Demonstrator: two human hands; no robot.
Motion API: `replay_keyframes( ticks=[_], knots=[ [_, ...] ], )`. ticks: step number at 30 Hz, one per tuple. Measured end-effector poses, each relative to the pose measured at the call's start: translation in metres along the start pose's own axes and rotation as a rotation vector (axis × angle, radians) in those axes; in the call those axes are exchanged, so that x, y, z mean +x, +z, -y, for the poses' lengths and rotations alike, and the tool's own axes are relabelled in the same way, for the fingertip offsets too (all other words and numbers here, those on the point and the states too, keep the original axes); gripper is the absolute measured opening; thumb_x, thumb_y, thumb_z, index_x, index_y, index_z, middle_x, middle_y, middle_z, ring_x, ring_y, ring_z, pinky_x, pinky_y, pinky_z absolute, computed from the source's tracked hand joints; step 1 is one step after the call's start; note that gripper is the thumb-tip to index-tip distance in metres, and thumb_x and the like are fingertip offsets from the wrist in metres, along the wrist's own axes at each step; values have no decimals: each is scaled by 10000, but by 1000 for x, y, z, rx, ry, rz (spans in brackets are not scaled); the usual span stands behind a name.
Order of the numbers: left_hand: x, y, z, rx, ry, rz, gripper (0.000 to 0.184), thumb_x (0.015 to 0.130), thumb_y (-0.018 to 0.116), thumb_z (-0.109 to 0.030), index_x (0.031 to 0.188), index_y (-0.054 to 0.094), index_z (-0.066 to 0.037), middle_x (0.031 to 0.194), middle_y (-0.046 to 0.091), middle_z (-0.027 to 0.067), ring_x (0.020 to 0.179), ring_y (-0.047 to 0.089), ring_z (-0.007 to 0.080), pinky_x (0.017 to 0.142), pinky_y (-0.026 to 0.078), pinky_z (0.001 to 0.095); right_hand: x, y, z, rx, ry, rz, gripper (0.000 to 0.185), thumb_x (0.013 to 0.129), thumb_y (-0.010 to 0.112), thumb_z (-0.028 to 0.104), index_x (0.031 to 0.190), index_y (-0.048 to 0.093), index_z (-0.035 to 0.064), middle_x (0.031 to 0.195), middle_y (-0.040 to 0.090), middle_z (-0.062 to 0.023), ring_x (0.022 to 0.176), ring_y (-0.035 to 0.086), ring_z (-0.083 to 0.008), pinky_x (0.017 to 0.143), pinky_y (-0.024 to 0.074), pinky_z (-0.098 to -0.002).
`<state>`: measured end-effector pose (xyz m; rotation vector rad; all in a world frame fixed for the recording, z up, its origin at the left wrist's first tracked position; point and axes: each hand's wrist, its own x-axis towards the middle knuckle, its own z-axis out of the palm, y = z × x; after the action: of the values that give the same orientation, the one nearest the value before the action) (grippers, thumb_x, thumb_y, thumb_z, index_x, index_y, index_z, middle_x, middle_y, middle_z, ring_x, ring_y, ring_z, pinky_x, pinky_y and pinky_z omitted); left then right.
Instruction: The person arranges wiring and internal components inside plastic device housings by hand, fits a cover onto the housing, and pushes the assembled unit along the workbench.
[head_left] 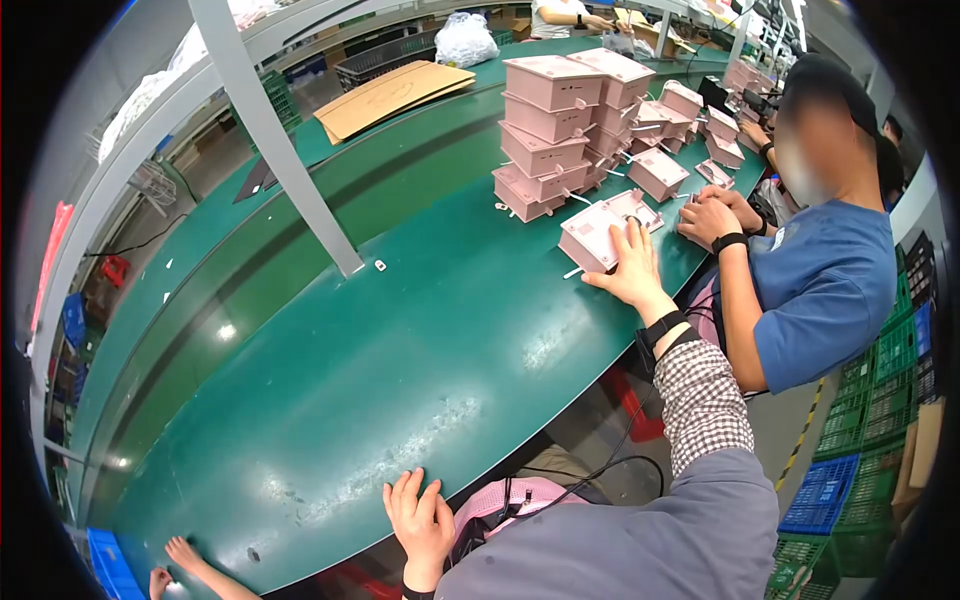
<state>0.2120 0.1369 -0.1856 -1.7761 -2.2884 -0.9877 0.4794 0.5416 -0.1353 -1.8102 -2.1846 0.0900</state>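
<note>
My right hand (632, 268), below a checked sleeve cuff and a dark wristband, grips the near right part of a pink plastic box (590, 232). Its fingers reach over the box's upper face and the thumb lies along the near side. A short pale tab sticks out from the box's lower left corner. My left hand (418, 520) is at the front edge of the green table (400, 330), fingers stretched and a little apart, holding nothing.
Stacked pink boxes (545, 130) stand beyond my right hand, with more scattered rightward. A co-worker in a blue shirt (825, 290) works close on the right. Another person's hands (185, 555) are at lower left. A grey post (275, 140) rises behind the table; flat cardboard (390, 98) lies beyond.
</note>
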Motion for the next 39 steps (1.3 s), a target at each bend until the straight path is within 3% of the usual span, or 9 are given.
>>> replay_keyframes(
  ticks=[6, 11, 15, 20, 25, 39],
  knots=[
    [1, 2, 0, 10, 0, -14, 251, 729, 625, 7, 951, 712, -74, 1216, 667, 87, 1185, 571, 330, 1117, 339, 552, -14, 1, -14, 27, -10, -85, 1061, 683, 827, 463, 1530, 335, 54, 1625, 184, -247, 1496, 166, -446, 1152, 287, -552],
    [-2, 10, 2, 24, 13, -72, 257, 722, 617, 4, 945, 713, -82, 1186, 675, 79, 1171, 574, 325, 1112, 340, 546, -28, 10, -42, 241, -42, -20, 1082, 693, 822, 455, 1540, 307, 22, 1631, 170, -251, 1495, 188, -434, 1161, 268, -559],
    [-3, 11, 2, 59, 18, -92, 260, 716, 607, 8, 939, 700, -89, 1181, 674, 77, 1155, 581, 321, 1099, 359, 534, -56, 24, -53, 461, -19, -190, 1023, 776, 747, 499, 1544, 293, -2, 1619, 196, -277, 1488, 212, -450, 1196, 179, -562],
    [-5, 20, 7, 87, 40, -145, 261, 712, 595, 14, 938, 681, -85, 1171, 674, 74, 1139, 589, 327, 1083, 381, 518, -90, 61, -62, 112, -113, -119, 938, 843, 643, 559, 1515, 343, -22, 1598, 269, -264, 1490, 224, -416, 1203, 152, -547],
    [-7, 22, 9, 131, 58, -166, 261, 708, 587, 18, 938, 664, -78, 1159, 674, 72, 1121, 596, 331, 1061, 404, 509, -91, 50, -52, 147, -88, -96, 902, 872, 582, 589, 1497, 374, -28, 1579, 325, -249, 1480, 242, -418, 1210, 125, -539],
    [-1, 26, 5, 161, 102, -185, 251, 704, 551, 37, 919, 633, -64, 1107, 653, 114, 1089, 592, 370, 965, 477, 441, -91, 57, -50, 191, -82, -229, 791, 866, 617, 511, 1451, 454, 2, 1544, 408, -195, 1446, 306, -407, 1195, 156, -555]
  ],
)
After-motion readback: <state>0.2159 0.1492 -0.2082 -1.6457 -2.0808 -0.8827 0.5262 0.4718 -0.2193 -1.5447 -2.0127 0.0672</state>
